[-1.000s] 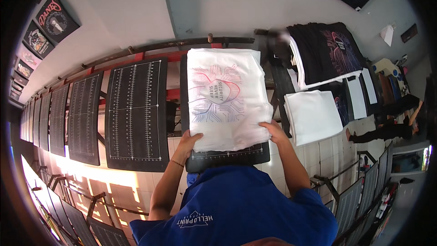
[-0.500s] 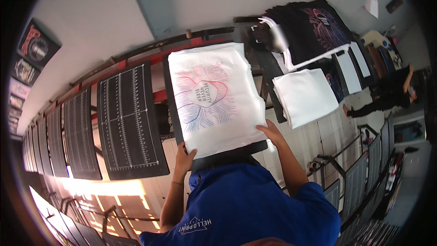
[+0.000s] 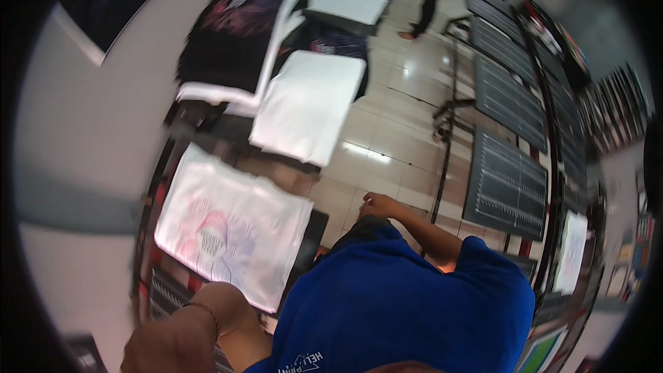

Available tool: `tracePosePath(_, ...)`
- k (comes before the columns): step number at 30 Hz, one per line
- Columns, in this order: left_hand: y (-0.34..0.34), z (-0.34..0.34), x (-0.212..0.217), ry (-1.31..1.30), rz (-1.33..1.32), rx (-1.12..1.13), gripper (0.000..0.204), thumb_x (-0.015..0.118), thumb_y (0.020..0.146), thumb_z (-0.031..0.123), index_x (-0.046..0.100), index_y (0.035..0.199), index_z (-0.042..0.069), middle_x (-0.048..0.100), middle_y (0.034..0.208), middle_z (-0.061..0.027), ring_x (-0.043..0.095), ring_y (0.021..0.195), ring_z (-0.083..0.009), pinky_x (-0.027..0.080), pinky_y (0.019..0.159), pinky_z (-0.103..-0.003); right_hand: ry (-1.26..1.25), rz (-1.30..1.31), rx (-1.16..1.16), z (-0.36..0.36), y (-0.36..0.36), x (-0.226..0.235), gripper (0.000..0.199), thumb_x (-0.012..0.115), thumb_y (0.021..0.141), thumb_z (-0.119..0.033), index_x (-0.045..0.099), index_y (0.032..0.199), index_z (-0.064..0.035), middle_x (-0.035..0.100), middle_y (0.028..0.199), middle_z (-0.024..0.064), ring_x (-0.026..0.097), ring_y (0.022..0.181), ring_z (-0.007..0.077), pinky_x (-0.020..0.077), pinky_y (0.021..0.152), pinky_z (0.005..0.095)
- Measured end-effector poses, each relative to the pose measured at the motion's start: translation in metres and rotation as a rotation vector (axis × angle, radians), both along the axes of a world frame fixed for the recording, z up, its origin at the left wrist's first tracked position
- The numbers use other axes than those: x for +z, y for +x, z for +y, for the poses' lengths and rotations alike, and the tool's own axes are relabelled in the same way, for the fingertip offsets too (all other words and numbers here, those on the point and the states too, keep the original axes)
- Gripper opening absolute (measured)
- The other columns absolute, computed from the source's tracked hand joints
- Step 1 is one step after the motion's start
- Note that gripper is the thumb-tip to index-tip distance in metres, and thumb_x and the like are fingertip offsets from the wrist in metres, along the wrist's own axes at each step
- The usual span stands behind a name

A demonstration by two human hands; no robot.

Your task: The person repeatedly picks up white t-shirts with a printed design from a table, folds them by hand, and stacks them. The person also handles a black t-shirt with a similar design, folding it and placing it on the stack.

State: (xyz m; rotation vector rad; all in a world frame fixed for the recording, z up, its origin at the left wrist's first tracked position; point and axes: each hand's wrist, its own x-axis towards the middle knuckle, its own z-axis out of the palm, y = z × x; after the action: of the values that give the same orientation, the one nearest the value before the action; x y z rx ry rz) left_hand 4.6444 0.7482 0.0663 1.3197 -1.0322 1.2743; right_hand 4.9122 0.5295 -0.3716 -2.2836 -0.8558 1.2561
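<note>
A white T-shirt (image 3: 262, 217) with a pink and blue print lies flat on a dark printing board (image 3: 311, 238) to my left. My left hand (image 3: 162, 338) is raised at the lower left, close to the camera and nearest the shirt's near edge. Motion smears it, so its fingers cannot be made out. By my waist, apart from the shirt, my right hand (image 3: 376, 207) hangs with its fingers curled in; nothing shows in it.
Ahead stand a stack of folded white cloth (image 3: 311, 107) and black printed shirts (image 3: 235, 31). Dark ruled boards (image 3: 507, 183) line a rack at the right, across the tiled floor (image 3: 380, 131). Another person's legs (image 3: 429, 3) show at the far end.
Both my hands have let go of the shirt, which stays on its board. My view has swung to the right; the left hand has come up near the camera, the right to my waist.
</note>
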Motion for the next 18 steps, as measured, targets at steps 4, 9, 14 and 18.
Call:
tracePosePath(4,0.1,-0.074,0.052,-0.163,0.327,-0.132,0.034,0.043,0.084,-0.001,0.036,0.053,0.013,0.037,0.047,0.0006,0.036,0.037,-0.0107,0.031,0.037,-0.027,0.029,-0.032,-0.161,-0.063,0.022,-0.015,0.056,0.062,0.082,-0.038,0.052,0.12,0.0021,0.067,0.103,0.0179,0.064,0.097,0.0323,0.0486,0.086,0.0366)
tracePosePath(9,0.257,-0.152,0.017,-0.029,-0.036,-0.58,0.036,0.04,0.087,0.002,0.036,0.053,0.014,0.036,0.046,0.001,0.035,0.036,-0.0105,0.029,0.036,-0.027,0.107,-0.164,-0.451,-0.155,0.075,-0.024,0.053,0.061,0.083,-0.038,0.054,0.118,0.001,0.067,0.101,0.016,0.064,0.095,0.0307,0.049,0.084,0.0371)
tracePosePath(14,0.36,-0.233,-0.003,0.13,-0.085,-1.006,0.029,0.045,0.085,0.02,0.04,0.058,0.012,0.04,0.053,-0.0016,0.04,0.045,-0.0159,0.033,0.042,-0.03,0.233,-0.152,-0.894,-0.238,0.127,0.009,0.05,0.061,0.081,-0.039,0.056,0.115,-0.0025,0.066,0.099,0.0184,0.063,0.093,0.0334,0.0481,0.083,0.04)
tracePosePath(18,0.446,-0.266,-0.019,0.573,0.027,-1.312,0.035,0.05,0.083,0.037,0.045,0.062,0.01,0.045,0.059,-0.0042,0.045,0.054,-0.0213,0.037,0.048,-0.033,0.32,-0.125,-1.127,-0.268,0.155,0.02,0.047,0.062,0.08,-0.039,0.06,0.109,-0.0019,0.066,0.09,0.0149,0.066,0.076,0.0256,0.0509,0.073,0.037)
